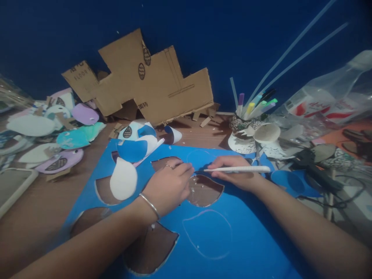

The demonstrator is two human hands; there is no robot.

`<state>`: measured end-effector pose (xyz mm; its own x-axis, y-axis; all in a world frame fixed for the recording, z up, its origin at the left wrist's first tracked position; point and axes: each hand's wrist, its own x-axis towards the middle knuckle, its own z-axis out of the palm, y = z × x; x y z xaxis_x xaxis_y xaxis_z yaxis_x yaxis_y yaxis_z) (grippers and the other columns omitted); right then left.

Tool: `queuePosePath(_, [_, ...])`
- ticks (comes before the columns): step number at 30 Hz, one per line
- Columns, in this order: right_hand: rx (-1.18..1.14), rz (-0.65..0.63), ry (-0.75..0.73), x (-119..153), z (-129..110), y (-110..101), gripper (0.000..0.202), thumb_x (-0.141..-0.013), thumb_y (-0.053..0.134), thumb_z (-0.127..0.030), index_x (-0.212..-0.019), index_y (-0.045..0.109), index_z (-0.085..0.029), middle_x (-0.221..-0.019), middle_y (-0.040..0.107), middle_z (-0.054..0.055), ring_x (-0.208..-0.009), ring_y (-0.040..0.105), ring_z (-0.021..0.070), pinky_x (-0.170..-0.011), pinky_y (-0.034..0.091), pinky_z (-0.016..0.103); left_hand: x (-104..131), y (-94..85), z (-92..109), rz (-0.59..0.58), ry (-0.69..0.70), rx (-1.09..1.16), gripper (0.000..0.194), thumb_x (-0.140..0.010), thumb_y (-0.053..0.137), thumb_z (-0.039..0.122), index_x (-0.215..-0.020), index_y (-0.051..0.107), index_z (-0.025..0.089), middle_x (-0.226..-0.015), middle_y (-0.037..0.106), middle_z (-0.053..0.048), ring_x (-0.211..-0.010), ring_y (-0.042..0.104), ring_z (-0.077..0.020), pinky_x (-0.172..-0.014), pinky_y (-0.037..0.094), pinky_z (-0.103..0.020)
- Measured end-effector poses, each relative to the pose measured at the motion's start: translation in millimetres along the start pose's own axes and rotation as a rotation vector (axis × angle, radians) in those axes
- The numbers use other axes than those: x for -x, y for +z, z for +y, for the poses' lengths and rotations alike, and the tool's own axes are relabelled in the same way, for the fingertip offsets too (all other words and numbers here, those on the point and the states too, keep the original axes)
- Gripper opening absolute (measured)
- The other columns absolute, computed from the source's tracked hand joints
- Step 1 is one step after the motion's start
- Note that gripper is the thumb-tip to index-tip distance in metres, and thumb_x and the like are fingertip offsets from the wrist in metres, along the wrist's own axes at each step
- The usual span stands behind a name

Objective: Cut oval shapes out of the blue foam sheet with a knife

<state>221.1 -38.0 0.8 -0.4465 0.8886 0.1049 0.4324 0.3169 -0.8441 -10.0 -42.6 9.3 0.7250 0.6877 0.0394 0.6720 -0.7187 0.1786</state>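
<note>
While the left hand (168, 188) rests half-curled on the flat blue sheet (250, 240), its grip unclear, the right hand (232, 159) pinches a slim white-handled tool (247, 169). Lying crosswise, it points left, tip beside the left fingertips.

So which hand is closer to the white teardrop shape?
Left. The left hand is just right of the white teardrop shape; the right hand is farther right.

A flat, deep-blue wall (186, 23) is standing directly behind the brown wood-grain table (64, 186), whose surface is running back towards it. Lighting is presenting as dim and uneven; the wall's upper right corner is falling nearly black. Small pale specks are showing on the wall's upper left portion.
</note>
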Motion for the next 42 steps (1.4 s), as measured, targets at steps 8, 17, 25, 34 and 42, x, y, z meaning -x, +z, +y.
queuePosePath(8, [0.039,-0.040,-0.018,0.2,0.2,-2.1,0.013,-0.076,0.059,-0.033,-0.081,0.064,-0.022,-0.083,0.068,0.004,-0.073,0.063,0.0177,-0.060,0.050,0.029,1.7,0.7,1.2,-0.013,0.007,-0.038,0.039,-0.082,0.040,0.019,-0.120,0.049,0.017,-0.125,0.049,-0.006,-0.113,0.041,-0.0263,-0.082,0.046,-0.039])
queuePosePath(17, [0.056,-0.039,-0.038,2.9,-0.1,-2.3,0.015,-0.077,0.059,-0.032,-0.083,0.065,-0.020,-0.080,0.068,0.005,-0.070,0.063,0.0169,-0.056,0.048,0.027,0.3,-1.9,1.7,-0.019,0.001,-0.043,0.039,-0.081,0.039,0.019,-0.119,0.050,0.016,-0.124,0.050,-0.004,-0.111,0.042,-0.0268,-0.081,0.047,-0.039])
queuePosePath(25, [0.078,-0.011,0.004,4.1,-3.7,-1.0,0.015,-0.078,0.057,-0.033,-0.080,0.064,-0.020,-0.074,0.066,0.004,-0.065,0.061,0.0160,-0.054,0.044,0.025,1.0,-0.8,0.7,-0.010,0.004,-0.035,0.039,-0.081,0.040,0.019,-0.119,0.049,0.017,-0.123,0.050,-0.005,-0.111,0.042,-0.0264,-0.083,0.046,-0.039])
queuePosePath(34, [0.117,0.025,0.008,3.5,-2.7,3.9,0.021,-0.079,0.055,-0.037,-0.080,0.063,-0.019,-0.078,0.067,0.004,-0.068,0.061,0.0149,-0.055,0.043,0.023,-1.0,-2.7,1.0,-0.006,0.007,-0.026,0.038,-0.082,0.040,0.019,-0.118,0.051,0.017,-0.121,0.052,-0.004,-0.109,0.042,-0.0254,-0.082,0.046,-0.038])
queuePosePath(42, [0.155,-0.020,-0.024,1.7,-6.3,1.4,0.021,-0.080,0.053,-0.037,-0.077,0.062,-0.017,-0.070,0.065,0.004,-0.060,0.059,0.0129,-0.052,0.042,0.023,1.0,-1.8,0.7,-0.015,-0.012,-0.013,0.038,-0.084,0.040,0.022,-0.120,0.049,0.019,-0.123,0.051,-0.003,-0.110,0.042,-0.0243,-0.082,0.047,-0.037])
